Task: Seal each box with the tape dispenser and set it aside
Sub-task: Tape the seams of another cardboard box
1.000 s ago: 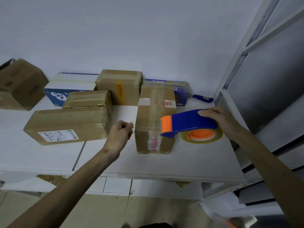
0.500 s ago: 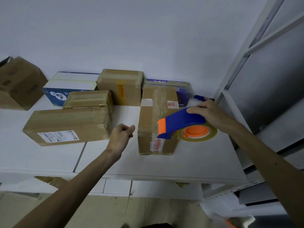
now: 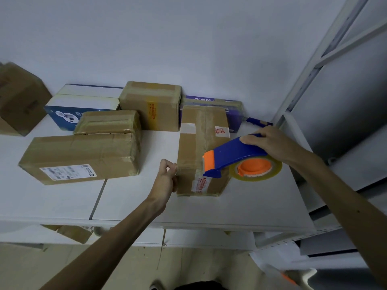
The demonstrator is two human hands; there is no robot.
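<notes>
A long brown cardboard box [image 3: 196, 143] lies lengthwise on the white table [image 3: 240, 201], its near end toward me. My right hand [image 3: 266, 141] grips the handle of the blue and orange tape dispenser [image 3: 234, 158], whose orange blade end rests over the box's near top; its tape roll [image 3: 256, 168] hangs to the right of the box. My left hand [image 3: 166, 178] presses against the box's near left side, fingers curled, holding nothing.
Sealed brown boxes [image 3: 83, 155] [image 3: 106, 122] [image 3: 152, 105] stand left and behind, with a white and blue box [image 3: 69, 105] and a purple box [image 3: 232, 109] at the wall. A blue-handled tool [image 3: 257, 122] lies back right. A metal shelf frame [image 3: 297, 97] rises on the right.
My left hand moved right until it touches the box's left side. My right hand carried the dispenser slightly left, over the box's near end.
</notes>
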